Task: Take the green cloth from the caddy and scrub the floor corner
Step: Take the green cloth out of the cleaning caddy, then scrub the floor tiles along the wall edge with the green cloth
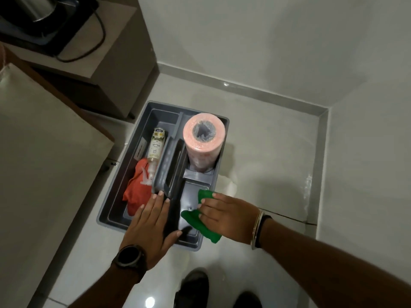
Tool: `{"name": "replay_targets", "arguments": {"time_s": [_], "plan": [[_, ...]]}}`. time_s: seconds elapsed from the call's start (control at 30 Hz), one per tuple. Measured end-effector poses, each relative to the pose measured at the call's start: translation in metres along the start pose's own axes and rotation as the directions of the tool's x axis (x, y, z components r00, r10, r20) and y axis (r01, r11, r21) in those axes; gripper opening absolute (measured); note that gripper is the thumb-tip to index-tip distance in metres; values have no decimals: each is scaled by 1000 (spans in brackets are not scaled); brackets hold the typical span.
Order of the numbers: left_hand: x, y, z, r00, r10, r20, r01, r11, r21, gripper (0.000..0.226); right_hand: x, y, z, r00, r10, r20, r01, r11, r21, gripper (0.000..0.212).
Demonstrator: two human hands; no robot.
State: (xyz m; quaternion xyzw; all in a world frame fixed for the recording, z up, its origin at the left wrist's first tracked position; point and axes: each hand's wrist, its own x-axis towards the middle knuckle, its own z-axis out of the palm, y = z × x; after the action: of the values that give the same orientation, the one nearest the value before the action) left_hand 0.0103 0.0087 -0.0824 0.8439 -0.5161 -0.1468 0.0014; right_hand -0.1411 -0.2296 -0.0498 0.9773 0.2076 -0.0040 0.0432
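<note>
A grey plastic caddy (115, 196) stands on the pale tiled floor. My right hand (226, 215) grips the green cloth (200, 225) over the caddy's near right compartment; the cloth bunches out above and below my fingers and hangs over the caddy's right rim. My left hand (151, 221) lies flat, fingers spread, its fingertips touching the near end of the caddy's central handle (171, 165). The floor corner (320, 116), where two skirting strips meet, lies beyond the caddy to the right.
In the caddy are a spray bottle (155, 147), an orange cloth (138, 192) and a pink roll (203, 138). A cabinet (120, 70) with a dark appliance stands at far left; a bed edge (44, 152) fills the left. My shoes (193, 287) are at the bottom.
</note>
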Motion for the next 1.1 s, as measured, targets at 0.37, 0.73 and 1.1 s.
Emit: {"name": "replay_targets", "arguments": {"time_s": [0.37, 0.73, 1.1], "plan": [[-19, 69, -48, 926, 313, -210, -346, 928, -141, 66, -89, 19, -69, 967, 253, -5, -251, 962, 110, 23], [150, 210, 67, 889, 456, -43, -456, 872, -178, 68, -239, 132, 83, 615, 768, 178, -788, 601, 131, 25], [321, 240, 314, 963, 271, -6, -269, 952, -145, 89, -306, 234, 327, 381, 898, 221, -912, 404, -73, 39]]}}
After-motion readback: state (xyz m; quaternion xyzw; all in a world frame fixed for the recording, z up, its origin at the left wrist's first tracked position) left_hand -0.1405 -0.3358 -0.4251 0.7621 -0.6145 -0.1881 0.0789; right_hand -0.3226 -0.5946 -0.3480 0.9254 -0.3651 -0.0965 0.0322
